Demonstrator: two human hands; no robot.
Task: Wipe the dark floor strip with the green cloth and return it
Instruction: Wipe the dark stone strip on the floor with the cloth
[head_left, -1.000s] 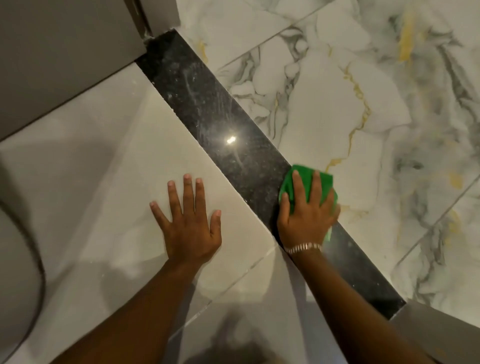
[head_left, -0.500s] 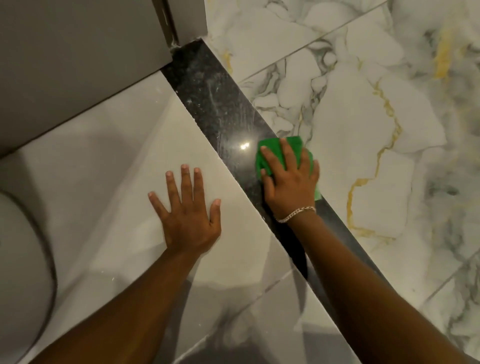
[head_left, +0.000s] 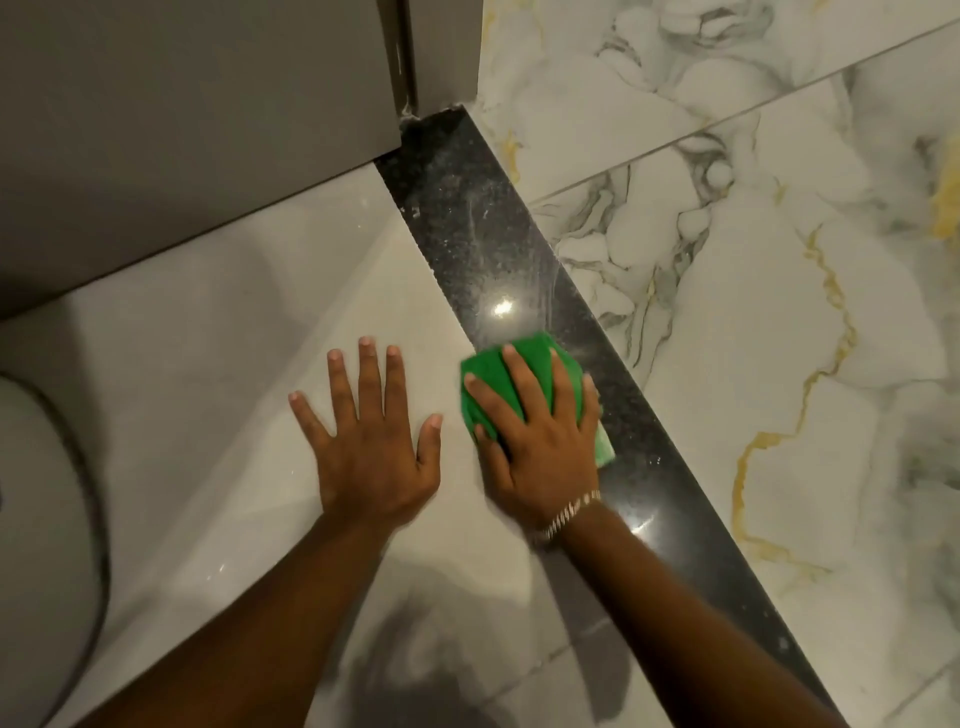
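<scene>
A dark speckled floor strip runs diagonally from the door frame at the top down to the lower right. My right hand presses flat on the folded green cloth, which lies on the strip's left edge just below a bright light reflection. Dusty streaks show on the strip above the cloth. My left hand rests flat on the pale tile beside it, fingers spread, holding nothing. A metal bracelet circles my right wrist.
A grey door and frame stand at the top left. White marble tiles with gold and grey veins lie right of the strip. Glossy pale tile fills the left, and a rounded white fixture sits at the left edge.
My right hand slid the green cloth up along the strip toward the door frame and closer to my left hand. The left hand stayed planted on the tile.
</scene>
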